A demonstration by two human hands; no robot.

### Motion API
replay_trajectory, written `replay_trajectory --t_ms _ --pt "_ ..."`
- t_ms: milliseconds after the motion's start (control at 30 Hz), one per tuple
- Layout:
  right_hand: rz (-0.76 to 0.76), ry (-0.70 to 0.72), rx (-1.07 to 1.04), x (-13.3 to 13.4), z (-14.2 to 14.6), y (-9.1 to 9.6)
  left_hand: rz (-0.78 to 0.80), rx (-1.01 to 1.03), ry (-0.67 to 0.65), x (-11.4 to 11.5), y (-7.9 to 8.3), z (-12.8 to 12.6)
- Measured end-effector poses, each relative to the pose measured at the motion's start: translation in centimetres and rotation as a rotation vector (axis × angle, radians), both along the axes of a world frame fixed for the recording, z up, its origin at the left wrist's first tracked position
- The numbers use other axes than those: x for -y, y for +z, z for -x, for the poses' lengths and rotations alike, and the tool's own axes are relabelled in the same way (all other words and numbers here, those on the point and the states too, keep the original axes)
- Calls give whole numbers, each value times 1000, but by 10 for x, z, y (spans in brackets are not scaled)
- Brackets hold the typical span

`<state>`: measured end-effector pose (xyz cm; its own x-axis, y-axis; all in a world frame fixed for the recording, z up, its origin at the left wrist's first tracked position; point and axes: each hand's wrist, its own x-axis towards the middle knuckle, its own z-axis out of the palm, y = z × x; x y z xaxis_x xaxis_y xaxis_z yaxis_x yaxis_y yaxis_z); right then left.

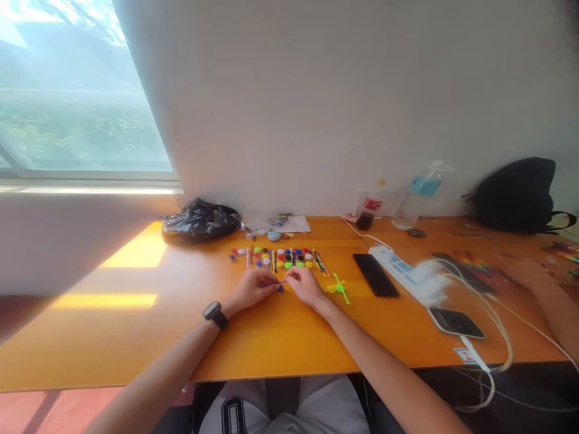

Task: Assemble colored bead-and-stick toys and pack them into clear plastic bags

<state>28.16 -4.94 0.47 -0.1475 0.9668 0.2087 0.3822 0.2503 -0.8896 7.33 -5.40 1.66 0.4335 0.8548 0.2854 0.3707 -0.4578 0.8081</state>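
Note:
My left hand (254,290), below a dark wristwatch (215,314), is closed with its fingertips on a thin blue plastic stick (281,282). Opposite it, my right hand (306,287) pinches the stick's other end. A blue round piece (280,289) shows just under the stick, by the left fingertips; whether it is joined to the stick I cannot tell. Beyond the hands lie rows of coloured round pieces (280,264) and short sticks (321,263). To the right of my right hand rests a green and yellow assembly (337,289) of sticks with knobbed ends.
A black phone (376,275) lies beside a white power strip (402,272) with plugs and cables. A second phone (456,322) is near the front edge. Behind stand a black plastic bag (200,220) and a bottle (406,211). Another person's hand (520,271) is at right.

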Motion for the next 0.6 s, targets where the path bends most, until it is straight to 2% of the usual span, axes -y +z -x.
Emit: replay_trajectory --t_ms 367,600 --pt "-88 -63 208 4 -3 4 -105 -39 -27 4 5 -7" --pt "-97 -38 238 5 -3 2 -65 -53 -31 5 6 -7"
